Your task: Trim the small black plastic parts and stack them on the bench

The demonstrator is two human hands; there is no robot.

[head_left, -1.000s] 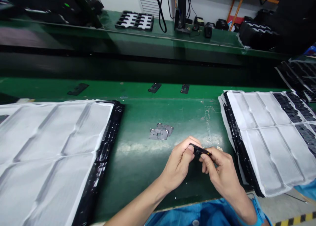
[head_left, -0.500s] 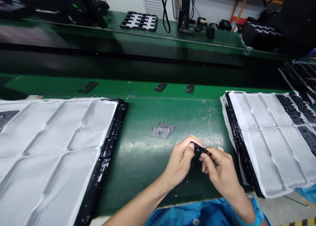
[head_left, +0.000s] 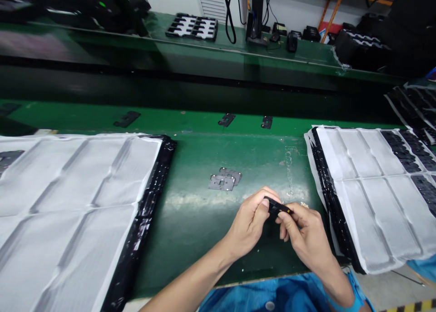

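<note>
A small flat black plastic part (head_left: 277,206) with a yellow spot near one end is held between both hands, above the near side of the green table. My left hand (head_left: 250,219) pinches its left end with thumb and fingers. At its right end, my right hand (head_left: 303,230) grips it between thumb and fingertips. Part of the piece is covered by my fingers. Just beyond my left hand lie two thin dark plates (head_left: 222,182), one overlapping the other, flat on the green table (head_left: 190,239).
To the left is a white-lined compartment tray (head_left: 78,180) with a black edge; on the right a similar tray (head_left: 368,203) holds black parts in its far-right compartments. Several dark parts, one a plate (head_left: 226,119), lie on a green strip beyond. A raised shelf (head_left: 218,48) runs behind.
The dark parts on the green strip beyond the table have shifted slightly to the right. Both hands keep their hold on the black part and have barely moved.
</note>
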